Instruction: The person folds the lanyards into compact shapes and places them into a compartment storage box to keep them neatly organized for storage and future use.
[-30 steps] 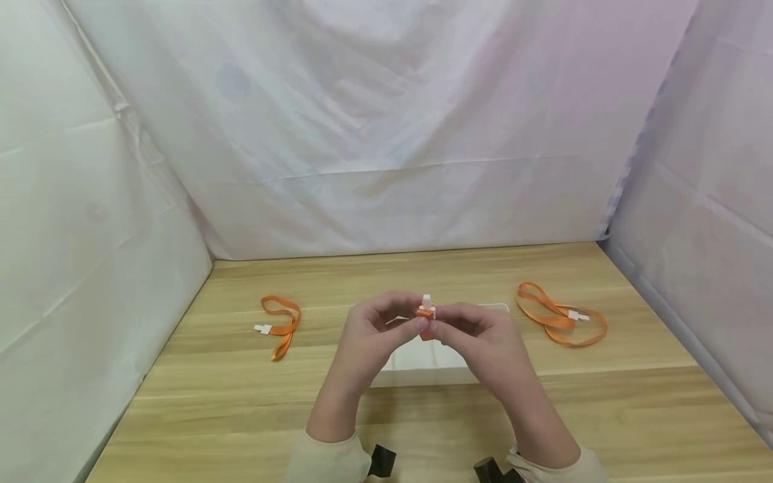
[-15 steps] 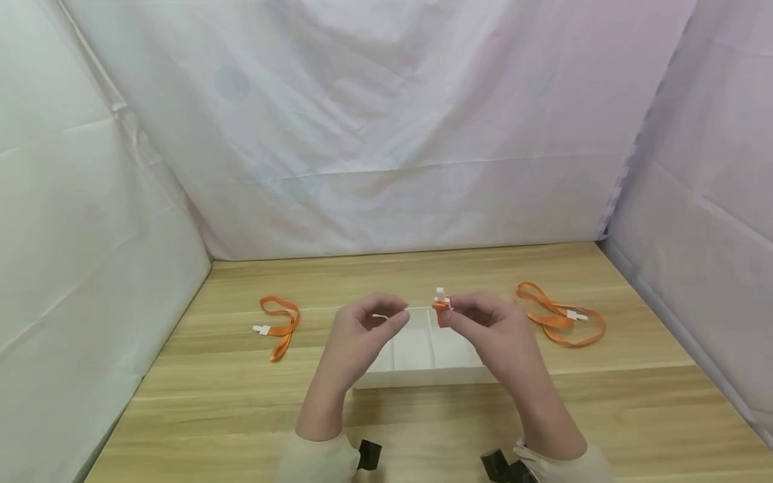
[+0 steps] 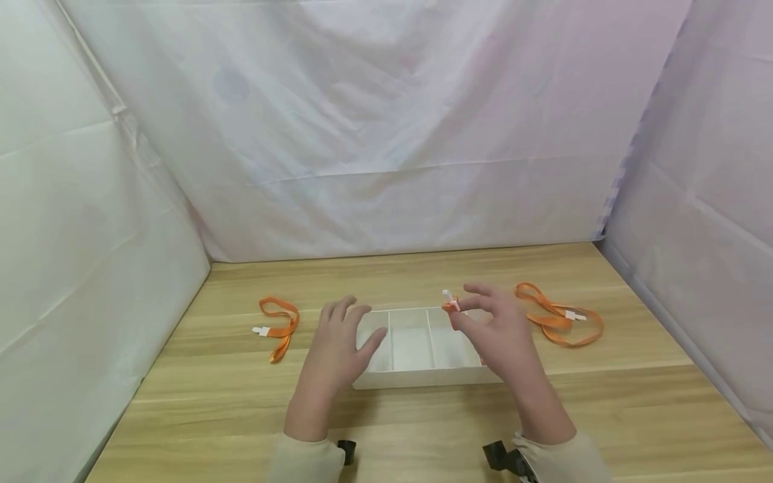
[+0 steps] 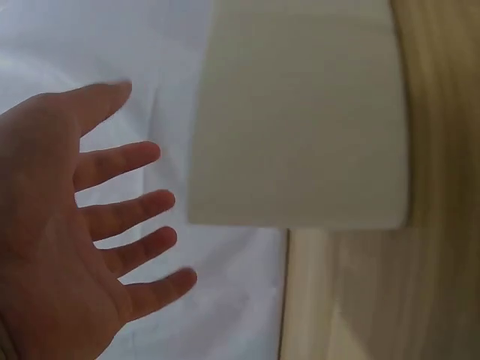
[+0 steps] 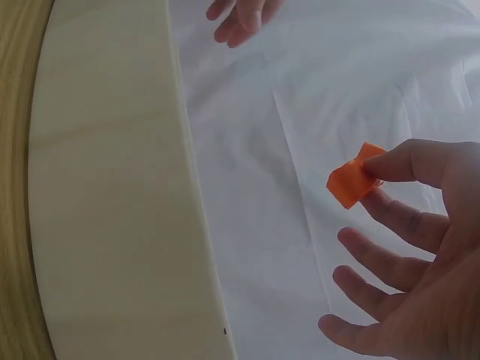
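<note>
My right hand (image 3: pixel 500 330) pinches a small, tightly folded orange lanyard (image 5: pixel 350 181) between thumb and index finger, its other fingers spread apart. A white plastic clip (image 3: pixel 447 296) sticks up from the top of the bundle. Below both hands stands a white box (image 3: pixel 425 378) with dividers, and the lanyard is held above its right half. My left hand (image 3: pixel 339 345) hovers over the left end of the box with fingers and thumb spread, holding nothing. In the left wrist view its palm faces the camera beside the box's outer wall.
One orange lanyard (image 3: pixel 282 332) with a white clip lies looped on the wooden table left of the box. Another looped lanyard (image 3: pixel 561 323) lies to the right. A bit of orange (image 3: pixel 482 362) shows in the box's right compartment. White cloth (image 3: pixel 392 134) hangs behind.
My left hand has let go of the folded lanyard, moved left and spread its fingers. My right hand has carried the lanyard slightly right, uncovering more of the box's compartments.
</note>
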Tool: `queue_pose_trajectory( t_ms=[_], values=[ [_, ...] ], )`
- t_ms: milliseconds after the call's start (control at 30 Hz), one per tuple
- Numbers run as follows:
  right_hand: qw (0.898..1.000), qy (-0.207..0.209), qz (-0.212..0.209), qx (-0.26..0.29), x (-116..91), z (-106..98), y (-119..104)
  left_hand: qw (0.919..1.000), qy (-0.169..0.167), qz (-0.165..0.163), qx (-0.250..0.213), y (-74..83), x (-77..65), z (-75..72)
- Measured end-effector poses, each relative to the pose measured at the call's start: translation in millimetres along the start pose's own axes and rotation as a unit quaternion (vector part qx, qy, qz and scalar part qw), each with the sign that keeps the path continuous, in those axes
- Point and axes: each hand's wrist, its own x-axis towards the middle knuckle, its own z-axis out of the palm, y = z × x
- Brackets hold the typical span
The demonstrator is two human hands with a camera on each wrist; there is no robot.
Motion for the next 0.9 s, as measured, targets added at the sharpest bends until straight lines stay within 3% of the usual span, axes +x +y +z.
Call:
queue_pose_trajectory(
  t_ms=[133, 333, 633, 900],
  values=[
    [1.000, 0.007, -0.009, -0.028, 3.3, 4.5, 6.3, 0.9970, -0.057, -0.039, 0.034, -10.9, -2.9, 7.3],
    [0.996, 0.029, -0.043, -0.074, 7.2, 10.6, 15.4, 0.9913, -0.103, -0.073, 0.039, -18.4, -7.4, 12.5],
    [0.985, 0.040, -0.102, -0.132, 13.1, 18.0, 32.6, 0.9834, -0.144, -0.098, 0.050, -24.8, -10.4, 17.5],
    [0.981, 0.025, -0.095, -0.166, 16.6, 16.3, 35.7, 0.9781, -0.163, -0.114, 0.061, -27.9, -7.2, 20.1]
  ],
)
